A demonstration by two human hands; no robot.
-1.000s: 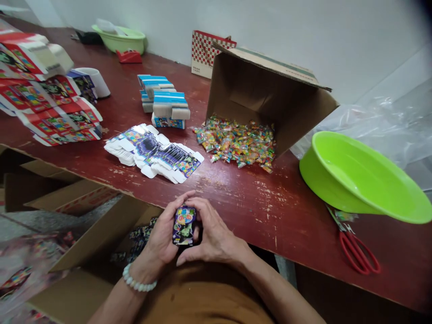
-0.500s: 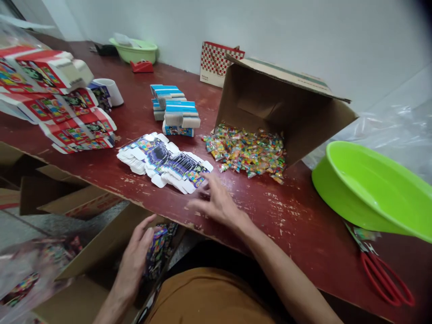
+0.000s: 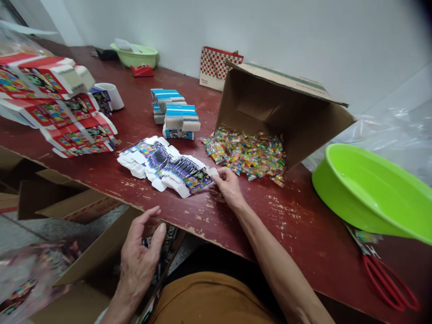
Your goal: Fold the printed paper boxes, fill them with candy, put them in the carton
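Flat purple printed cartons (image 3: 158,157) lie fanned out in an overlapping row on the dark red table (image 3: 256,220). My right hand (image 3: 229,186) pinches the white end flap of the carton at the near right end between thumb and fingers. Below the table edge, my left hand (image 3: 140,247) is held with thumb and fingers apart and nothing between them. Under it stands an open cardboard box (image 3: 97,245) with dark printed packs inside, partly hidden by the hand.
Small wrapped candies (image 3: 248,150) spill from a tipped carton box (image 3: 266,103). To the right are a green basin (image 3: 347,198) and red-handled scissors (image 3: 388,279). Bundles of red cartons (image 3: 70,108) and blue cartons (image 3: 180,119) stand at left and behind. A tape dispenser (image 3: 142,70) sits farther back.
My right hand has moved onto the end carton and closed on its flap. My left hand has turned, with thumb and fingers apart; the purple item seen by it earlier no longer shows there.
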